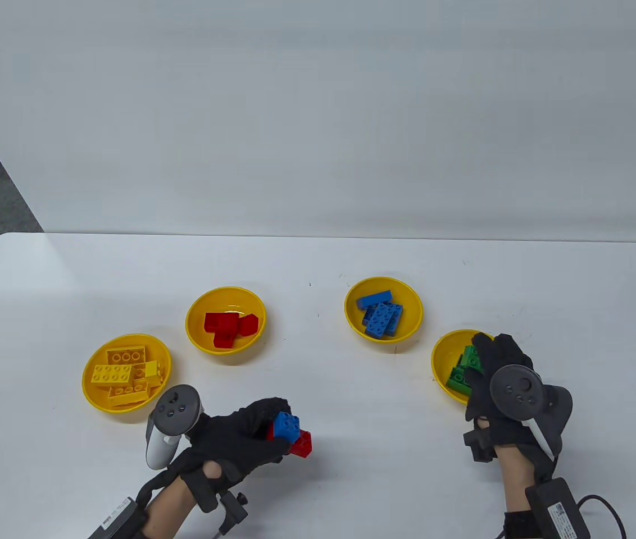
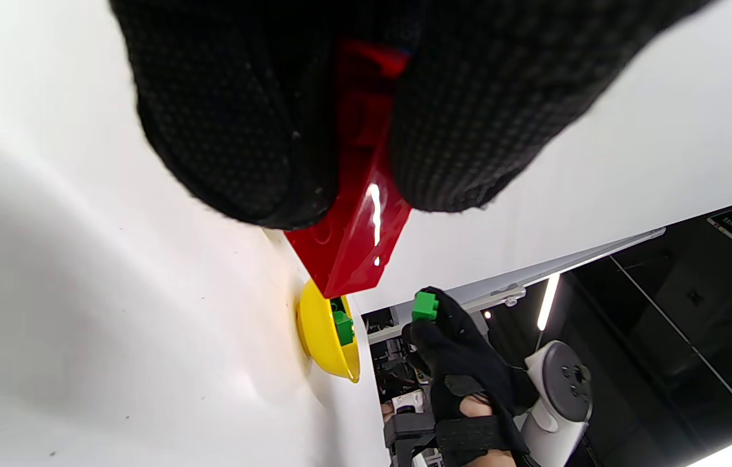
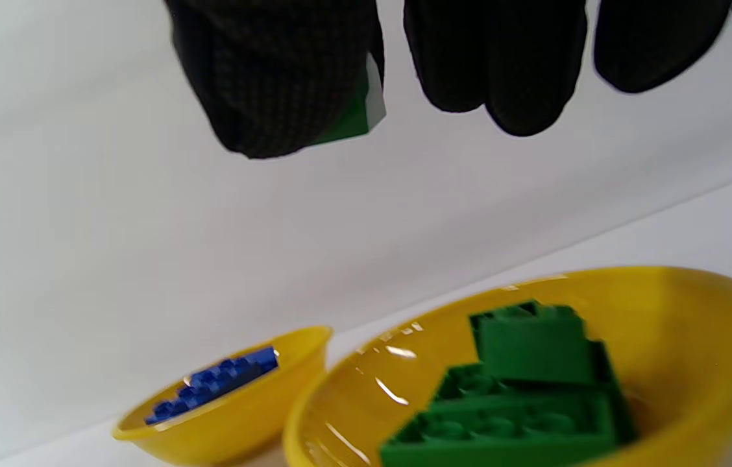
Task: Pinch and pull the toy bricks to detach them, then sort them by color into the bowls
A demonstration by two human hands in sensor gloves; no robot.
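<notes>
- Four yellow bowls stood in a shallow arc on the white table (image 1: 351, 264); leftmost, the yellow-brick bowl (image 1: 93, 393) held a heap of yellow bricks (image 1: 126, 371) (about five, though the overlap made the count uncertain).
- Next, the red-brick bowl (image 1: 197, 331) held red bricks (image 1: 230, 328), roughly three.
- In front of these, the left hand (image 1: 239, 441) curled its fingers round a small stack: a glossy blue brick (image 1: 286, 425) with studs up, joined to red pieces (image 1: 301, 444) beneath.
- The blue-brick bowl (image 1: 413, 314) held three or so blue bricks (image 1: 381, 314).
- Rightmost, the green-brick bowl (image 1: 441, 359) held several green bricks (image 1: 464, 370); the right hand (image 1: 500, 382) hovered over it, thumb and finger pinching one small green brick (image 2: 425, 306).
- A label on the wrist unit (image 1: 562, 514) was too small to read.
</notes>
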